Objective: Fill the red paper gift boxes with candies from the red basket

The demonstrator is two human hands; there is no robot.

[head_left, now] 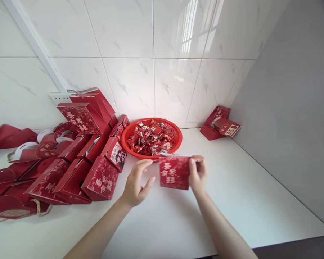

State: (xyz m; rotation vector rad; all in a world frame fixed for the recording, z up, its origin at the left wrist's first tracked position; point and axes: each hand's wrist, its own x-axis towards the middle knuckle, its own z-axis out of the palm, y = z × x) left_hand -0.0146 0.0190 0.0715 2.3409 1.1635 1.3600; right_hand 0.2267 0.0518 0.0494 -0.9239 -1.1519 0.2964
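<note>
A red gift box [174,173] with pale lettering on its front is held above the white table, in front of the basket. My right hand [198,174] grips its right edge, thumb on the front face and fingers behind. To the left of the box, my left hand [138,183] is open and empty, thumb and fingers apart, not touching it. Just behind both hands stands a red plastic basket [124,144] holding many wrapped candies [150,137] in red wrappers. The inside of the held box is hidden from this angle.
Rows of red boxes [100,180] fill the left side, some stacked by the tiled wall [129,86]. Two more red boxes [215,124] lie at the back right, against a grey panel [291,118]. A power strip [59,97] sits behind the left stack.
</note>
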